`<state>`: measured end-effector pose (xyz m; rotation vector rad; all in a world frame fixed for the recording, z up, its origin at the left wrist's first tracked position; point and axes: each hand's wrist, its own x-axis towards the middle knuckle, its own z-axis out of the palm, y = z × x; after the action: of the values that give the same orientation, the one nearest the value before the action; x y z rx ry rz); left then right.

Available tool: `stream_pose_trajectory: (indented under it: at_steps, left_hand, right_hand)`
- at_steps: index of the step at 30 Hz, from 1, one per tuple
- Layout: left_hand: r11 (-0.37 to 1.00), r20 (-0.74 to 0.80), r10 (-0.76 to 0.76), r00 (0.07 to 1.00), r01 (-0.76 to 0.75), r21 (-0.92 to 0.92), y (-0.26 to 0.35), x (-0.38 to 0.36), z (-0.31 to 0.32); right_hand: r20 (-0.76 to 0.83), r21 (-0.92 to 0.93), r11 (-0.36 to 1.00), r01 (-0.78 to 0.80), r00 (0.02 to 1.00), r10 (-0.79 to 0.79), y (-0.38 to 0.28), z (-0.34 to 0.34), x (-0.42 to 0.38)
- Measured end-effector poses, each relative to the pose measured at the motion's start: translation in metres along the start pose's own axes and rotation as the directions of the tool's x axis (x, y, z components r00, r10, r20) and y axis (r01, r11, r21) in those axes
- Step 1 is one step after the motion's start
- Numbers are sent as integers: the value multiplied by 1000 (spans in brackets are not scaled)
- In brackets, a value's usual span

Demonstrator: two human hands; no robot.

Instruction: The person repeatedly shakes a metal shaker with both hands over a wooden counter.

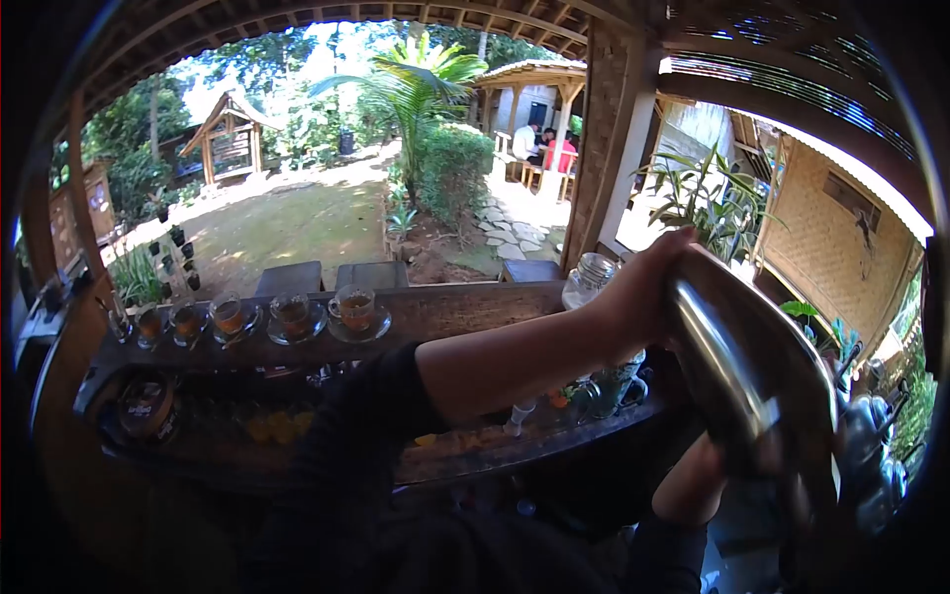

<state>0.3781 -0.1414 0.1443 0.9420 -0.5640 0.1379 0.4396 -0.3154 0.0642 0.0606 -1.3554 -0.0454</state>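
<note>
A long, shiny metal shaker (767,366) is held up close on the right, tilted and partly blurred. My left hand (668,265) grips its upper end, the arm stretched across the view in a dark sleeve. My right hand (701,470) is at its lower part, with most of the fingers hidden behind the metal. Behind my left forearm, a glass jar (591,275) stands on the wooden counter (465,312). Along the counter's left part are several glass cups of amber drink, among them a cup (354,305) on a glass saucer (379,327).
A round brown tub (148,404) and yellow pieces (277,426) sit on the lower shelf. Dark stools (371,275) line the counter's far side. Metal kettles (871,426) stand at the right edge. People (544,148) sit at a distant shelter beyond the garden.
</note>
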Motion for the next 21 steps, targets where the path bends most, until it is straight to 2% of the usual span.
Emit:
stream_pose_trajectory:
  at_steps: [1, 2, 4, 6, 7, 8, 9, 10, 12, 13, 14, 16, 17, 18, 19, 20, 21]
  left_hand:
    - [994, -192, -56, 980, 72, 77, -19, 17, -37]
    - [979, -378, -96, 921, 157, 133, -32, 27, -64]
    - [943, -472, -280, 836, 331, 27, -26, 20, -87]
    - [963, -446, -264, 855, 256, -80, -19, 9, -72]
    - [982, -395, -179, 901, 190, -10, -16, 7, -59]
    - [996, -303, -84, 949, 81, -23, -15, 9, -45]
    - [997, -133, 39, 990, -30, 72, -2, -2, -17]
    - [977, 56, 147, 988, -154, 148, 13, -13, 4]
    - [952, 266, 188, 946, -242, 187, 21, -12, 2]
    - [963, 220, 199, 955, -232, 138, 18, -5, -12]
    - [994, 88, 59, 994, -50, -94, 12, 5, -37]
    - [995, -250, -44, 967, 22, -93, -10, 23, -94]
    - [998, -273, -51, 961, 38, -52, -21, 22, -122]
    - [998, -290, -55, 955, 56, -5, -16, 11, -115]
    - [993, -282, -56, 958, 23, -119, -17, 6, -103]
    - [980, -189, -21, 982, -17, -196, -6, -3, -73]
    - [993, -39, 56, 998, -59, -97, 10, -9, -55]
  right_hand:
    - [157, -620, 764, 180, 982, -104, 14, -24, 4]
    - [346, -920, 168, 355, 935, -81, 33, -48, 13]
    - [-34, -952, 306, 1, 993, -112, 76, -21, 22]
    - [321, -946, 16, 323, 944, -73, 59, -20, 31]
    - [541, -840, -35, 541, 841, 14, 46, -7, 40]
    - [363, -914, 250, 318, 918, 159, 29, 1, 29]
    - [376, -909, 253, 332, 913, 156, 32, 6, 33]
    - [406, -878, 314, 362, 910, 86, 40, 15, 35]
    - [436, -805, 419, 419, 898, -60, 59, 39, 30]
    - [430, -770, 461, 440, 893, -133, 65, 49, 24]
    - [416, -737, 498, 458, 887, -201, 66, 55, 19]
    - [593, -774, 177, 608, 794, -132, 88, -9, 28]
    - [461, -867, 180, 464, 885, -62, 88, -18, 22]
    - [316, -935, 171, 312, 949, -1, 87, -20, 20]
    - [453, -889, 95, 447, 890, 51, 81, -17, 21]
    - [571, -751, 339, 567, 815, -96, 80, 26, 31]
    - [424, -675, 647, 354, 904, -53, 66, 50, 10]
